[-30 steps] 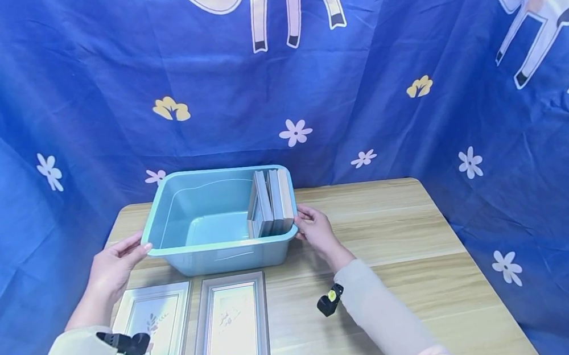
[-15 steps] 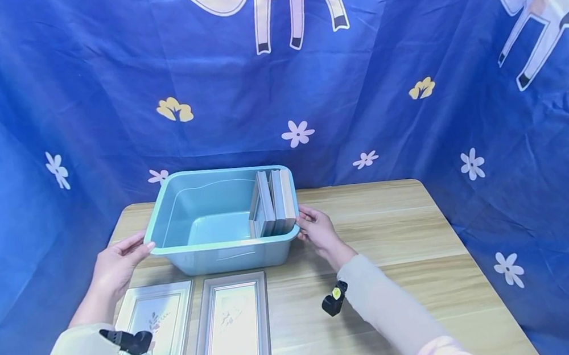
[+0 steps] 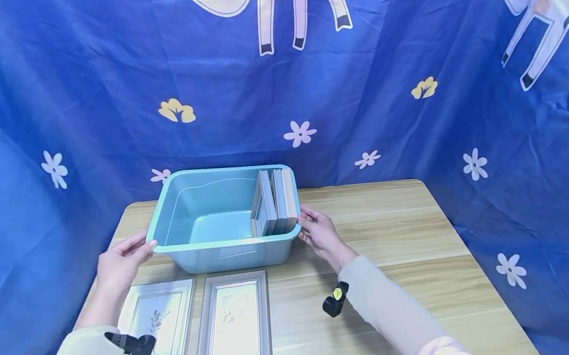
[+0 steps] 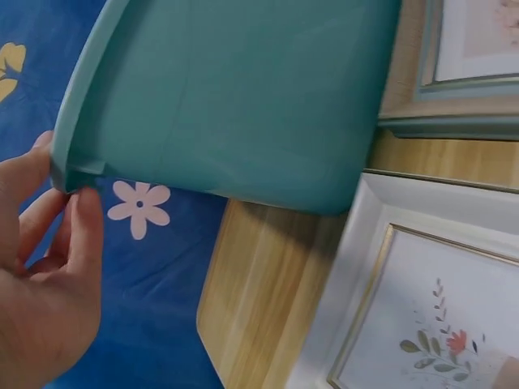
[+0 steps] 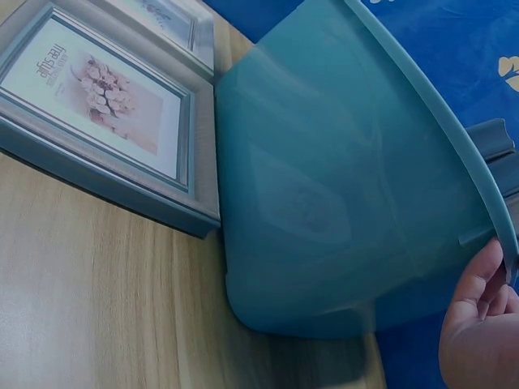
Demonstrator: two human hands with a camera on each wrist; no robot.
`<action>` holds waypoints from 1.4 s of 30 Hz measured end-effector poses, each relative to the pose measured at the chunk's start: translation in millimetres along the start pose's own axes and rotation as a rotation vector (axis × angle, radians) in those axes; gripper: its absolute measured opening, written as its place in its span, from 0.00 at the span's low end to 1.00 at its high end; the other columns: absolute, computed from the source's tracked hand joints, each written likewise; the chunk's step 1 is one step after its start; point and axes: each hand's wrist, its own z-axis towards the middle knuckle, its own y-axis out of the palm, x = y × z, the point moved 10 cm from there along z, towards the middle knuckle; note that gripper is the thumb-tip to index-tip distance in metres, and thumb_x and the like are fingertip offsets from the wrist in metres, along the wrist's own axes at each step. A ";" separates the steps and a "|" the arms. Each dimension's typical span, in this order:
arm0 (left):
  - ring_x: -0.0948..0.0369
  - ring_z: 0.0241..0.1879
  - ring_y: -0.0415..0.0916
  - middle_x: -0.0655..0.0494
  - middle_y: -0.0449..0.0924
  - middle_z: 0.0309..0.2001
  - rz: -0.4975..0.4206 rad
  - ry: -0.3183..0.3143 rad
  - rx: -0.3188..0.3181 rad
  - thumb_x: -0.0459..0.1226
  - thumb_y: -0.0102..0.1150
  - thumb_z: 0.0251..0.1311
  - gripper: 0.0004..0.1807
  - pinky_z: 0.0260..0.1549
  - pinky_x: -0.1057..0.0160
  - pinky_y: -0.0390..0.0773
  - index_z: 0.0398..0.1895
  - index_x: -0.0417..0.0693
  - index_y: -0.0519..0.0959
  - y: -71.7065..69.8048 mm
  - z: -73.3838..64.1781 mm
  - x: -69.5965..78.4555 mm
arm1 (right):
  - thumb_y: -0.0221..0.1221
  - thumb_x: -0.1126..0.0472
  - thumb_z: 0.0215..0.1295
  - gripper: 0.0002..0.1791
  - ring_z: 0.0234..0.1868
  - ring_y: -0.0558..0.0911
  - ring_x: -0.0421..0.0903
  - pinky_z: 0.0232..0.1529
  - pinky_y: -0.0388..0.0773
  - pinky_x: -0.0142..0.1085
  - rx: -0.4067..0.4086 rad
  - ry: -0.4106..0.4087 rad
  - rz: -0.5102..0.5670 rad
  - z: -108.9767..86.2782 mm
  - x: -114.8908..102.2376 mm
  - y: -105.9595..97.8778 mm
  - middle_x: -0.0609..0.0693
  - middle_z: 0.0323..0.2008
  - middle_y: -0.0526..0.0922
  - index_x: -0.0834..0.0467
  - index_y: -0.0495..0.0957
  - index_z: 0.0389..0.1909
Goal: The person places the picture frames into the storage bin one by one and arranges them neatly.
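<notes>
A light blue plastic basin (image 3: 230, 256) stands at the back of the table, left of centre. At its left end my left hand (image 3: 120, 267) pinches the rim between thumb and fingers; the left wrist view shows the same left hand (image 4: 53, 259) at the rim's corner. My right hand (image 3: 321, 234) grips the opposite end of the rim, and the right wrist view has that right hand (image 5: 486, 316) with its thumb against the rim. Several picture frames (image 3: 269, 204) stand on edge inside the basin, against its right wall.
Two picture frames lie face up in front of the basin: a white frame (image 3: 187, 318) with a plant print, partly under the left forearm, and a grey frame (image 3: 265, 328) beside it. Wooden tabletop (image 3: 398, 235) extends to the right. A blue patterned curtain (image 3: 236, 102) hangs behind.
Both hands keep their hold on the basin's rim. The whole head view shifts slightly to the right; the basin keeps its place relative to the frames on the table.
</notes>
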 end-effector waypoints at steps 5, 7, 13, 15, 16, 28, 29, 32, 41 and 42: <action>0.82 0.27 0.72 0.79 0.74 0.31 0.112 0.038 0.250 0.48 0.66 0.57 0.27 0.26 0.80 0.75 0.55 0.39 0.79 -15.6 -10.8 3.4 | 0.51 0.72 0.68 0.23 0.30 0.71 0.38 0.27 0.73 0.24 -0.007 -0.006 -0.002 -0.7 -1.0 -0.2 0.48 0.38 0.70 0.64 0.68 0.64; 0.82 0.26 0.71 0.78 0.75 0.31 0.119 0.079 0.387 0.46 0.68 0.55 0.23 0.25 0.83 0.72 0.49 0.40 0.82 -23.7 -18.5 5.8 | 0.52 0.72 0.68 0.23 0.30 0.71 0.38 0.26 0.73 0.24 -0.009 -0.007 0.000 -0.9 -1.1 -0.2 0.47 0.38 0.70 0.64 0.68 0.64; 0.76 0.40 0.66 0.80 0.63 0.41 0.143 0.238 0.689 0.44 0.70 0.53 0.24 0.45 0.72 0.62 0.49 0.40 0.78 -38.3 -47.9 6.4 | 0.52 0.72 0.68 0.23 0.29 0.71 0.37 0.26 0.73 0.24 -0.010 -0.012 -0.001 -0.4 -0.1 -1.6 0.47 0.37 0.70 0.64 0.68 0.64; 0.67 0.49 0.64 0.76 0.61 0.48 0.167 0.251 0.723 0.46 0.69 0.52 0.29 0.51 0.63 0.58 0.55 0.43 0.73 -39.6 -54.5 1.8 | 0.52 0.72 0.68 0.23 0.29 0.71 0.37 0.26 0.73 0.24 -0.007 -0.012 -0.001 0.0 0.4 -2.4 0.47 0.37 0.70 0.64 0.68 0.64; 0.62 0.53 0.61 0.73 0.60 0.52 0.179 0.252 0.730 0.47 0.69 0.52 0.32 0.54 0.60 0.56 0.58 0.45 0.70 -39.4 -56.8 -1.6 | 0.52 0.72 0.68 0.23 0.29 0.71 0.37 0.26 0.73 0.24 -0.004 -0.011 0.000 0.1 0.8 -2.8 0.47 0.37 0.69 0.64 0.68 0.64; 0.47 0.70 0.16 0.46 0.16 0.72 0.443 -0.022 0.479 0.63 0.69 0.41 0.69 0.61 0.32 0.24 0.76 0.55 0.31 -14.0 -56.7 -55.0 | 0.52 0.72 0.68 0.23 0.29 0.72 0.37 0.26 0.73 0.24 -0.015 -0.008 0.010 -0.8 0.1 -1.5 0.47 0.37 0.69 0.64 0.68 0.64; 0.46 0.69 0.13 0.45 0.12 0.71 0.466 -0.050 0.435 0.65 0.67 0.41 0.70 0.59 0.29 0.23 0.75 0.54 0.28 -9.5 -56.0 -58.9 | 0.52 0.72 0.68 0.23 0.29 0.72 0.37 0.26 0.73 0.24 -0.016 -0.010 0.010 -1.0 -0.2 -1.4 0.47 0.38 0.69 0.64 0.68 0.64; 0.44 0.65 0.05 0.43 0.04 0.67 0.529 -0.115 0.315 0.70 0.63 0.40 0.73 0.52 0.25 0.19 0.73 0.53 0.23 3.5 -54.1 -70.5 | 0.52 0.72 0.68 0.23 0.29 0.72 0.37 0.26 0.73 0.24 -0.017 -0.012 0.010 -0.9 -0.3 -1.3 0.47 0.38 0.69 0.64 0.67 0.64; 0.38 0.58 -0.01 0.32 -0.01 0.60 0.695 -0.221 0.073 0.77 0.57 0.35 0.77 0.45 0.20 0.18 0.70 0.49 0.16 31.3 -51.3 -93.1 | 0.52 0.72 0.68 0.23 0.29 0.72 0.37 0.26 0.73 0.24 -0.016 -0.013 0.009 -1.2 -0.5 -1.5 0.47 0.39 0.70 0.64 0.67 0.64; 0.37 0.57 -0.01 0.31 -0.01 0.59 0.705 -0.228 0.055 0.77 0.57 0.35 0.77 0.44 0.19 0.18 0.70 0.49 0.16 33.1 -51.4 -93.9 | 0.52 0.72 0.68 0.24 0.29 0.72 0.37 0.26 0.73 0.24 -0.017 -0.013 0.008 -1.2 -0.5 -1.5 0.48 0.39 0.70 0.64 0.67 0.65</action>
